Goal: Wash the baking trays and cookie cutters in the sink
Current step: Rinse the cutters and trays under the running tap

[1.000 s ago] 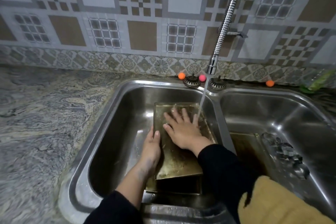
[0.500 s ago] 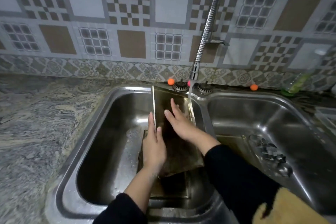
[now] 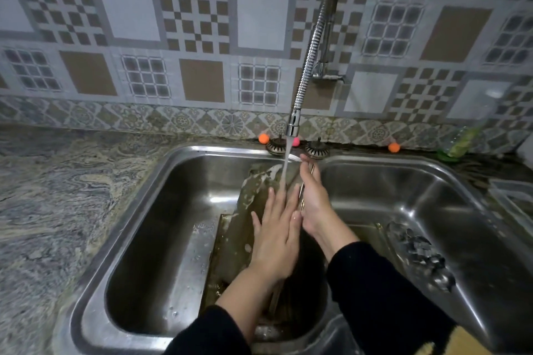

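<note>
a: so where's it at? a second ago the tray was lying nearly flat with my right palm rubbing it.

b: changed now. the tray (image 3: 253,210) is stood up almost on edge in the left basin of the sink (image 3: 173,170), right under the water (image 3: 285,170) from the tap (image 3: 310,66). my left hand (image 3: 277,236) lies flat on its near face, fingers straight and a little spread. my right hand (image 3: 313,204) has moved to the far edge, fingers curled round the rim to prop it.

a: meaning?

b: i'd say scrubbing has turned into rinsing, so this tray's close to done. another tray (image 3: 213,277) sits under it, and the cookie cutters (image 3: 418,253) wait untouched in the right basin.
</note>
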Action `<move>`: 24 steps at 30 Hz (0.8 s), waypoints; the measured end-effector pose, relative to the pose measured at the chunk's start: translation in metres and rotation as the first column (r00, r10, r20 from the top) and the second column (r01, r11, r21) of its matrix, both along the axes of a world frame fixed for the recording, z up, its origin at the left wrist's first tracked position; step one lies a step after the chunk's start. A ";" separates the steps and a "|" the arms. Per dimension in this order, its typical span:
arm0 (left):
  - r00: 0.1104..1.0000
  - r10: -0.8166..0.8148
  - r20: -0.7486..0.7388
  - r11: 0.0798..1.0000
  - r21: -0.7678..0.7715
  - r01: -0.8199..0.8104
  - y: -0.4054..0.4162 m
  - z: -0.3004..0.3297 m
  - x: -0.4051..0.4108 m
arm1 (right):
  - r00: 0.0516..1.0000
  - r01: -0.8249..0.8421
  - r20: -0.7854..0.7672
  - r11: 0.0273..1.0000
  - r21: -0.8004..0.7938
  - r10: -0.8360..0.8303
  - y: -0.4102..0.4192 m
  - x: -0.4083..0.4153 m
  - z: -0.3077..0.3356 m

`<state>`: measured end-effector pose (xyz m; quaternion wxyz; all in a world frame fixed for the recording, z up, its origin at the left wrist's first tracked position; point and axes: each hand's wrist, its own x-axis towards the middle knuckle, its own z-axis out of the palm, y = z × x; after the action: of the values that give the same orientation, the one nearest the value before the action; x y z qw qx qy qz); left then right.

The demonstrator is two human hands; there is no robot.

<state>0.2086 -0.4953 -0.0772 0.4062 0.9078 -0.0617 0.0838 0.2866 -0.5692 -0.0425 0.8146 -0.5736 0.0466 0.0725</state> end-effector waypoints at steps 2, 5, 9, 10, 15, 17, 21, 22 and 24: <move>0.999 0.033 0.003 0.999 0.034 -0.033 -0.007 0.008 0.019 | 1.000 -0.013 0.028 0.999 0.031 0.013 -0.006 -0.008 -0.004; 0.990 0.138 0.004 0.989 0.056 -0.138 -0.007 0.018 0.051 | 0.998 -0.029 0.053 0.996 0.085 0.025 -0.010 -0.016 -0.011; 0.958 0.282 -0.054 0.959 0.037 -0.281 0.013 0.014 0.074 | 0.989 0.032 0.145 0.998 0.055 -0.039 -0.016 -0.020 -0.014; 0.951 0.293 -0.096 0.956 -0.005 -0.294 0.018 0.010 0.075 | 0.987 0.044 0.155 0.997 0.058 -0.052 -0.018 -0.020 -0.014; 0.905 0.326 -0.273 0.932 -0.072 -0.357 0.031 -0.019 0.051 | 0.964 0.179 0.176 0.975 0.131 -0.200 -0.027 -0.015 -0.004; 0.891 0.308 -0.335 0.938 -0.047 -0.342 0.029 -0.032 0.035 | 0.951 0.233 0.168 0.959 0.164 -0.260 -0.027 -0.009 0.002; 0.913 0.170 -0.371 0.973 -0.086 -0.216 0.019 -0.036 0.009 | 0.920 0.325 0.187 0.937 0.126 -0.344 -0.025 0.002 0.016; 0.934 0.115 -0.339 0.984 -0.091 -0.154 0.017 -0.033 0.004 | 0.913 0.346 0.193 0.932 0.103 -0.360 -0.024 0.004 0.020; 0.973 0.016 -0.232 0.997 -0.068 -0.032 0.016 -0.025 -0.002 | 0.903 0.379 0.180 0.921 0.088 -0.389 -0.021 0.008 0.029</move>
<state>0.2069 -0.4796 -0.1019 0.4419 0.8970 0.0000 -0.0155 0.2945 -0.5907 -0.0139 0.8279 -0.5365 0.0769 -0.1444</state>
